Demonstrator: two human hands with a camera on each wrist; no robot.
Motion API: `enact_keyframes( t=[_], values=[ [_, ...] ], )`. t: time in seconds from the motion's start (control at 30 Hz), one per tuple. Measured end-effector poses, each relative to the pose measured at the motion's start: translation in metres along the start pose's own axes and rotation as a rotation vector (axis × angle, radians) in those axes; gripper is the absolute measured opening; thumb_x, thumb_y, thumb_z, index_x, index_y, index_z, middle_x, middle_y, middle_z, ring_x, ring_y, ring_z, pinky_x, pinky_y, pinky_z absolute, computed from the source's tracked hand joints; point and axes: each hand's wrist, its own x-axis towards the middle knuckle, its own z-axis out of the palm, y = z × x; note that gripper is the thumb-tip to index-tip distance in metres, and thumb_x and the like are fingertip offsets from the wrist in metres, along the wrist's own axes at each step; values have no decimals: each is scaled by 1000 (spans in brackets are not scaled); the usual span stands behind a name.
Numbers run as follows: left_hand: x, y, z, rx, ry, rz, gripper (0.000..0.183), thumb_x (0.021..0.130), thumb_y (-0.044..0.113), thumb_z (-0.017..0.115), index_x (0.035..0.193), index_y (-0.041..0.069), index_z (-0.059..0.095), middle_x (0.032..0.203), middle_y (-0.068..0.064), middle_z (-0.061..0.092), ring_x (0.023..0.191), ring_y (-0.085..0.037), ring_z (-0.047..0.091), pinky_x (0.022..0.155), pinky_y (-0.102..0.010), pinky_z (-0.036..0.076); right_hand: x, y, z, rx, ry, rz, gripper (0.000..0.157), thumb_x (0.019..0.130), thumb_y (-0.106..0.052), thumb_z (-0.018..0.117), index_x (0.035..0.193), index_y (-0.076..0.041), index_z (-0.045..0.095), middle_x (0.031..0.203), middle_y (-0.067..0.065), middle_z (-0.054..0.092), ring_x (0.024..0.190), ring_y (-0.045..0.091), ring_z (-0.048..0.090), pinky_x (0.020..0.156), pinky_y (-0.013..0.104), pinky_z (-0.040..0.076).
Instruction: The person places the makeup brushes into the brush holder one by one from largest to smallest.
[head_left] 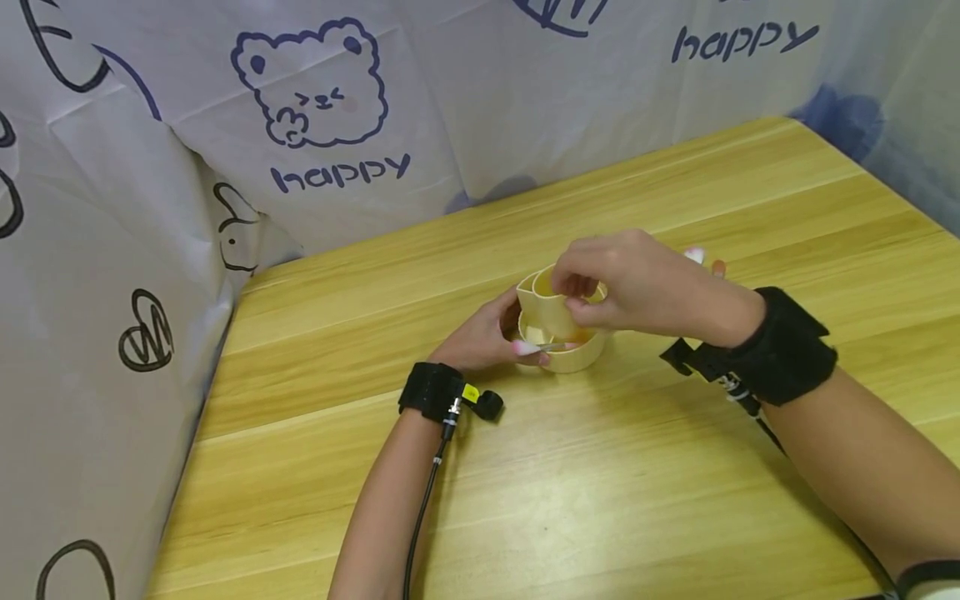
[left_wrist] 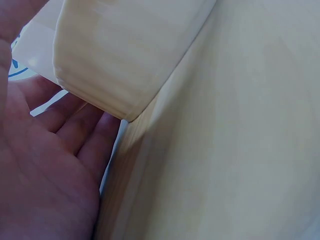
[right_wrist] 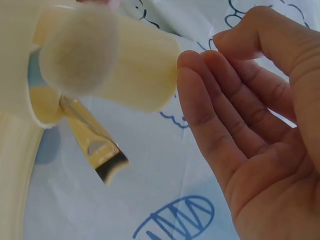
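Observation:
My left hand [head_left: 483,337] grips a cream round container [head_left: 572,360] from its left side, thumb in front and fingers behind. A taller cream cup [head_left: 543,310] stands in its wider base. In the head view, a makeup brush with a white and pink head [head_left: 525,347] lies across the base beside the left thumb. My right hand [head_left: 626,279] is at the cup's rim with loosely curled fingers; I see nothing in its palm. The right wrist view shows a fluffy brush head [right_wrist: 80,50] close up and a flat, dark-bristled brush [right_wrist: 100,155] sticking out between base and cup.
The wooden table [head_left: 525,500] reaches around the container, with a printed white cloth [head_left: 450,92] hanging behind it and at the left. A small white and pink tip [head_left: 695,254] and an orange-brown one [head_left: 718,268] show beyond my right wrist. Cables run along both forearms.

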Motion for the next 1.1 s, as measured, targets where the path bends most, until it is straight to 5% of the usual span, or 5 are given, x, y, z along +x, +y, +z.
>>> enact_keyframes(
  t=[0.17, 0.47, 0.9, 1.1],
  values=[
    [2, -2, 0, -1, -17, 39, 80, 76, 15, 80, 143, 29, 37, 130, 0, 54, 118, -16, 52, 100, -35, 44, -3, 6, -12, -41, 9, 71, 12, 77, -4, 68, 87, -10, 68, 82, -4, 64, 70, 6, 60, 62, 25, 53],
    [-5, 23, 2, -12, -21, 4, 83, 76, 9, 78, 146, 17, 34, 134, -4, 51, 123, -18, 48, 106, -40, 38, -15, 27, -37, -129, 6, 280, 4, 85, -13, 67, 88, -14, 68, 79, -7, 66, 71, 6, 61, 65, 29, 52],
    [-5, 23, 3, -15, -7, 0, 87, 73, 10, 81, 146, 17, 34, 136, -4, 50, 126, -18, 46, 108, -39, 34, -27, 48, -42, -160, -33, 446, 4, 89, -17, 64, 87, -15, 67, 78, -3, 66, 71, 11, 60, 66, 32, 50],
    [-4, 22, 3, -13, -2, 10, 88, 73, 10, 81, 146, 17, 33, 135, -4, 51, 124, -18, 47, 108, -40, 34, -30, 56, -40, -209, -129, 527, 6, 90, -19, 63, 88, -14, 66, 77, 0, 64, 68, 15, 55, 64, 32, 47]
  ],
)
